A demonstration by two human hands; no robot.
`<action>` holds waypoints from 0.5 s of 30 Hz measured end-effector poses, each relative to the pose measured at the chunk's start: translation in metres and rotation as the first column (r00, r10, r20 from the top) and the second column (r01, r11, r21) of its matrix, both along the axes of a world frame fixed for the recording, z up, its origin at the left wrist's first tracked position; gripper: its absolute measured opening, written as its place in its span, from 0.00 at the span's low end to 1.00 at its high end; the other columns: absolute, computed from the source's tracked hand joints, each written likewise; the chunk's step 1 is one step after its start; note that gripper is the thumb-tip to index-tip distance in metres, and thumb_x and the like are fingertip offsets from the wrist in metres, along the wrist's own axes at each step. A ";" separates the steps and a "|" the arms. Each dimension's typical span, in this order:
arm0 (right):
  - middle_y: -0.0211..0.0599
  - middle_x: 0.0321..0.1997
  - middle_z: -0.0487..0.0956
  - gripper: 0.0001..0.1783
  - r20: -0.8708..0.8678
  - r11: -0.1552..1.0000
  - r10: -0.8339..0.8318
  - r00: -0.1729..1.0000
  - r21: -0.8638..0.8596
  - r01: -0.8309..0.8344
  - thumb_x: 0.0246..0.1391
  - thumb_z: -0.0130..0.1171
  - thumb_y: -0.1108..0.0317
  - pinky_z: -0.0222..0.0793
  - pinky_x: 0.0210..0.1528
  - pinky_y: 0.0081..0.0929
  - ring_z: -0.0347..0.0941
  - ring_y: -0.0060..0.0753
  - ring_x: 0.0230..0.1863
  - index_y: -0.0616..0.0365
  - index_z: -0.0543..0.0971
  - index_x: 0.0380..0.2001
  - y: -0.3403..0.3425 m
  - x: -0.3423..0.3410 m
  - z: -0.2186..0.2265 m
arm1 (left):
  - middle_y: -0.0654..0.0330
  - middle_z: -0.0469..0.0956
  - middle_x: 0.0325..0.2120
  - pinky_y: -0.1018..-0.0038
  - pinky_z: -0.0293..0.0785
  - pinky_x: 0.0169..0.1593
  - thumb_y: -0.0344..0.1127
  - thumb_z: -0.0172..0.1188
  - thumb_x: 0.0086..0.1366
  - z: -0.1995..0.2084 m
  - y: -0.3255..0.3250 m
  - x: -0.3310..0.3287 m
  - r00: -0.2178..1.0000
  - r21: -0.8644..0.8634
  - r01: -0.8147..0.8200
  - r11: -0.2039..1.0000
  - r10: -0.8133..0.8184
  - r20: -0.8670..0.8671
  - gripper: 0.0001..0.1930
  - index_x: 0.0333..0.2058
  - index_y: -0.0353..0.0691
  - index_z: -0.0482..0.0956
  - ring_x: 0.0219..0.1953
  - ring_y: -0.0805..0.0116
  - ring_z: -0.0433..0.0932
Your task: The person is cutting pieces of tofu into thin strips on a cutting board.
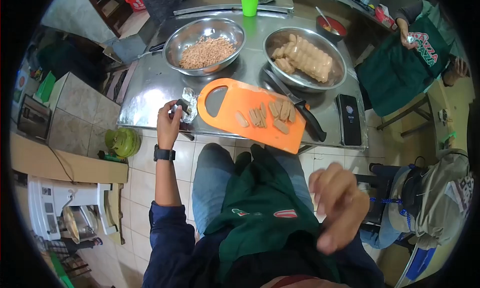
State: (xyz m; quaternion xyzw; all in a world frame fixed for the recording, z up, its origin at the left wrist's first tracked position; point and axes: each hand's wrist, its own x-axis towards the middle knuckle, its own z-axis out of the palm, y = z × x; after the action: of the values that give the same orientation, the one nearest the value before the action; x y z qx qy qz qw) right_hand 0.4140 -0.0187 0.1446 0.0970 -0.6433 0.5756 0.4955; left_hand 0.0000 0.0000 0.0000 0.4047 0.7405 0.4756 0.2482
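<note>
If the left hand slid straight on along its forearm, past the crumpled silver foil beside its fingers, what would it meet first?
Probably the round, shiny metal bowl holding chopped tan pieces, though the height of the left hand is unclear.

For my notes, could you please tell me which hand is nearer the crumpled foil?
Left: the left hand is at the left edge of the crumpled foil; the right hand is raised well off to its right.
</note>
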 end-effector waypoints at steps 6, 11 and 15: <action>0.37 0.41 0.76 0.11 0.611 0.676 -0.652 0.449 0.200 0.710 0.44 0.67 0.72 0.66 0.47 0.37 0.69 0.42 0.46 0.58 0.81 0.34 0.047 0.009 -0.034 | 0.55 0.75 0.37 0.73 0.71 0.35 0.39 0.62 0.63 0.021 0.004 0.047 0.747 0.423 -0.055 0.904 0.319 -0.583 0.15 0.46 0.38 0.78 0.31 0.68 0.73; 0.44 0.47 0.72 0.24 0.589 0.442 -0.799 -0.123 0.713 0.544 0.50 0.62 0.71 0.64 0.55 0.37 0.67 0.48 0.50 0.55 0.75 0.52 0.082 0.025 -0.088 | 0.58 0.75 0.34 0.76 0.72 0.33 0.30 0.67 0.58 0.034 0.002 0.128 0.945 0.265 0.275 0.924 -0.210 -0.249 0.17 0.46 0.36 0.79 0.28 0.71 0.72; 0.45 0.46 0.71 0.29 0.605 0.482 -0.794 -0.062 0.688 0.542 0.50 0.58 0.73 0.65 0.54 0.39 0.67 0.48 0.50 0.50 0.73 0.58 0.096 0.019 -0.105 | 0.54 0.75 0.36 0.72 0.74 0.35 0.30 0.68 0.55 0.024 0.012 0.150 0.937 0.186 0.260 0.948 -0.200 -0.287 0.20 0.47 0.34 0.78 0.29 0.66 0.74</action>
State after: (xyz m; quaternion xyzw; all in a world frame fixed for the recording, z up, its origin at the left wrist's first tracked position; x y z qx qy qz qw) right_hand 0.4332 0.0776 0.0393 -0.5025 -0.8146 0.1194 0.2640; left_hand 0.1498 0.0119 0.0237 0.5738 0.6568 0.4640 0.1550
